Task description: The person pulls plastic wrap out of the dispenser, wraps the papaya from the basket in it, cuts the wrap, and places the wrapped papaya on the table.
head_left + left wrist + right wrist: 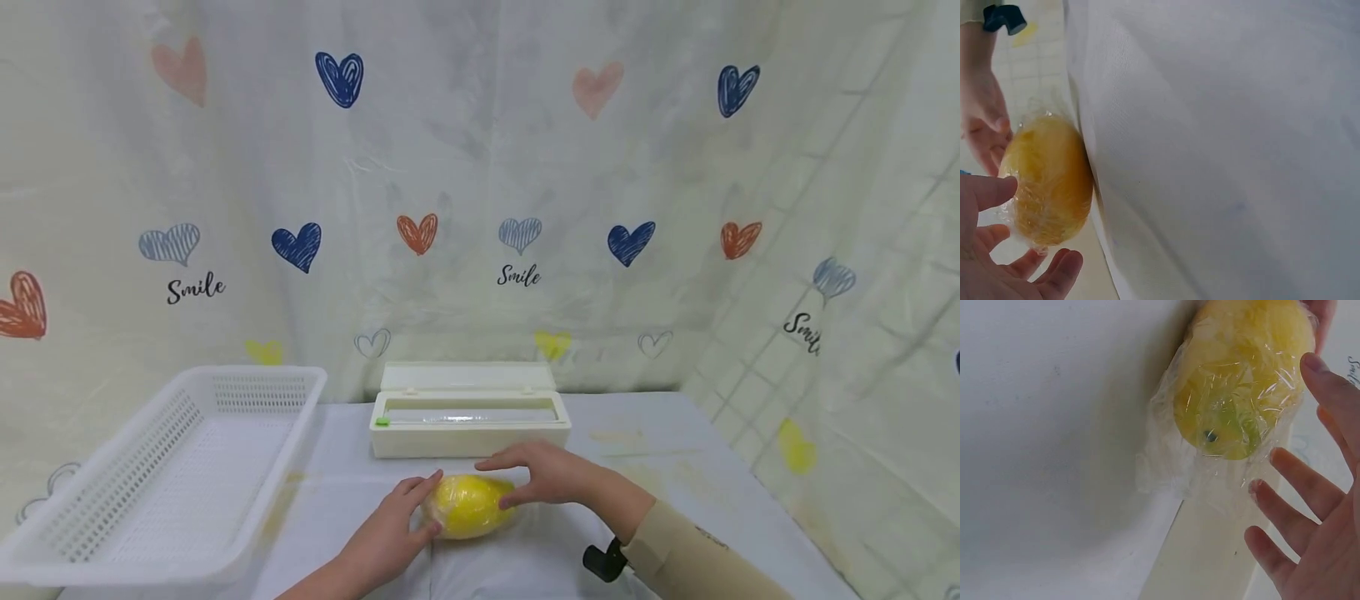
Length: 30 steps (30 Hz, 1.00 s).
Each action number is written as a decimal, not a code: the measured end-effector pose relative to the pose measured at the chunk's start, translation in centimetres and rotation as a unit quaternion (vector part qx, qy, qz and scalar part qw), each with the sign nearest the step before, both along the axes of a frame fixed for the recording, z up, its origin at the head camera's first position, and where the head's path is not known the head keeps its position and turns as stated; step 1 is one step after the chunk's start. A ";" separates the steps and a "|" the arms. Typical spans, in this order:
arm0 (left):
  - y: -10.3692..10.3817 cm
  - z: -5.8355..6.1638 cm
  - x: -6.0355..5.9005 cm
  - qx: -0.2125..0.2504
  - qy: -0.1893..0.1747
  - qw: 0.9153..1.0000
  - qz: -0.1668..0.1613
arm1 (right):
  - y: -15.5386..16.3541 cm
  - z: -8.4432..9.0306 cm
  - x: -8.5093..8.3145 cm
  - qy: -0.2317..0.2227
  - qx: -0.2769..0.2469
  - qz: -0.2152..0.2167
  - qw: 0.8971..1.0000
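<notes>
A yellow oval fruit wrapped in clear cling film lies on the white-covered table in front of me. Its greenish end with a dark stem spot shows in the right wrist view, where loose film sticks out around it. My left hand is at the fruit's left end, fingers spread and lightly bent. At the other end my right hand is spread, its thumb by the fruit and its fingers apart from it. Behind the fruit stands a white cling film dispenser, lid raised, with a film roll inside.
To the left is a large white plastic basket with perforated walls. A curtain printed with hearts hangs behind the table and along the right. A black wrist device sits at my right cuff.
</notes>
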<state>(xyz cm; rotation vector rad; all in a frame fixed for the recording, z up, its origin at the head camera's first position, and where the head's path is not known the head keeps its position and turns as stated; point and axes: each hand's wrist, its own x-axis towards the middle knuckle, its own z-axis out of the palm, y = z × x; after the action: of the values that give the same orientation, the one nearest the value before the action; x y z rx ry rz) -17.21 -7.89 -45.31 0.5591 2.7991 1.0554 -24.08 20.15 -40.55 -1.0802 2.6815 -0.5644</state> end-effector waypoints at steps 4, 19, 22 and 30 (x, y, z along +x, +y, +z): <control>0.3 -0.1 -0.3 0.003 -0.014 1.000 0.000 | -0.2 -0.7 -0.4 -0.033 0.010 -0.008 0.999; 0.3 -0.1 -1.5 0.003 -0.023 1.000 -0.014 | -0.3 -1.5 -0.1 -0.039 -0.024 -0.003 0.999; 0.4 -0.2 -1.8 0.010 -0.017 1.000 -0.020 | -0.2 -1.5 0.3 -0.042 -0.021 -0.006 0.999; 0.9 -0.1 -3.5 0.013 -0.013 0.999 -0.033 | 0.1 -1.4 1.3 -0.051 -0.024 -0.008 0.998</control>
<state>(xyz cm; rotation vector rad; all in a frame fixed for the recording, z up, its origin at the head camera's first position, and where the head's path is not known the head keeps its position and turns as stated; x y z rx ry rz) -20.69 -6.96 -45.45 0.6319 2.7283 1.0781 -22.82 20.23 -41.98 -1.0133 2.6034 -0.6708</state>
